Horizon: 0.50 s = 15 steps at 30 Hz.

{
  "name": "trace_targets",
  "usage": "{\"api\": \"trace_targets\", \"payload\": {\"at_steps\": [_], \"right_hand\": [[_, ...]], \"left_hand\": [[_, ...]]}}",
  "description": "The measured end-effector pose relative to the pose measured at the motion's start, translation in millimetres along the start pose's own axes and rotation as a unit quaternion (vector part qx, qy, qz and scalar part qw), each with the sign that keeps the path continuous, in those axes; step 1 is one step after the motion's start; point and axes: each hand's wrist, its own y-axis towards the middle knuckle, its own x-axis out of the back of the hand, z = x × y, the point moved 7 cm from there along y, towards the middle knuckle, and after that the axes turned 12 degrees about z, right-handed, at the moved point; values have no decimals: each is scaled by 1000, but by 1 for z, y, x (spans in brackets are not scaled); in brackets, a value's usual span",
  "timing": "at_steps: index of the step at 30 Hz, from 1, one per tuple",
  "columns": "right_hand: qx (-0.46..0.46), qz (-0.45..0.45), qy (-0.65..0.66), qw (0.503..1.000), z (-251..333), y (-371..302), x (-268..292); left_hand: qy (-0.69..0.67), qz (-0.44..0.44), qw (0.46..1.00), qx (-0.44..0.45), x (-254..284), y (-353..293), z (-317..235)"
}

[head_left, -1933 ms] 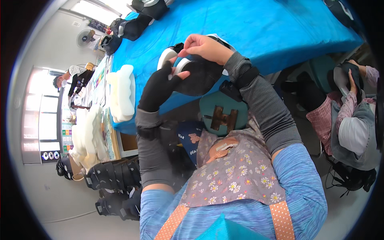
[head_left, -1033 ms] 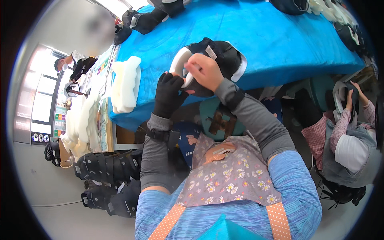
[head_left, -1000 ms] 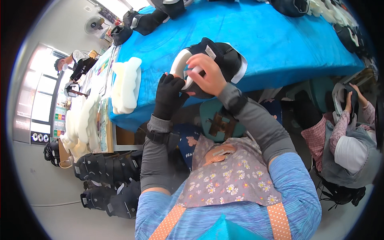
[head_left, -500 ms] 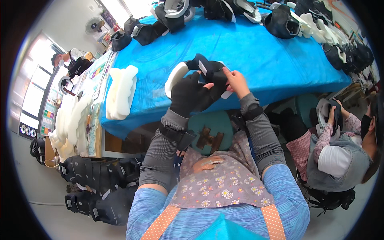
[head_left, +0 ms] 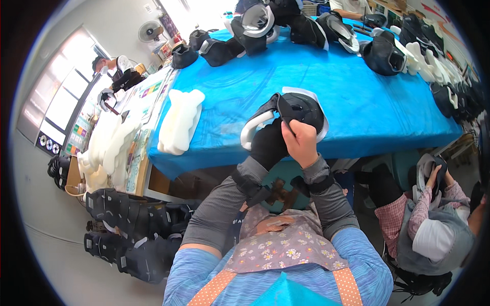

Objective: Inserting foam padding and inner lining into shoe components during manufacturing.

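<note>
I hold a black, curved padded piece (head_left: 308,108) with a white edge, over the near part of the blue-covered table (head_left: 235,109). My left hand (head_left: 269,145), in a black glove, is closed on the piece's near left side; its fingers are partly hidden. A white curved rim (head_left: 249,133) juts out on that side. My right hand (head_left: 302,143), bare, is closed on a dark strap-like flap (head_left: 287,111) in the middle of the piece, thumb on top.
White foam shapes (head_left: 178,122) are stacked at the table's left. Black padded pieces (head_left: 252,35) line the far edge, more (head_left: 385,53) to the right. Black items (head_left: 138,219) are piled low on the left. A seated co-worker (head_left: 434,229) is on the right, another person (head_left: 122,71) far left.
The padded piece has turned, so its dark broad face and white edge now show. My right hand has moved from the piece's right edge to the flap. The view has shifted.
</note>
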Motion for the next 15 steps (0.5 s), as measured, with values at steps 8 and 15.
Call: {"api": "trace_targets", "payload": {"at_steps": [8,15], "right_hand": [[303,232,-90,920,101,-43,-64],[166,62,113,978,51,-24,-9]], "left_hand": [[-108,41,993,-19,33,2,-12],[-493,-129,855,-95,70,2,-7]]}}
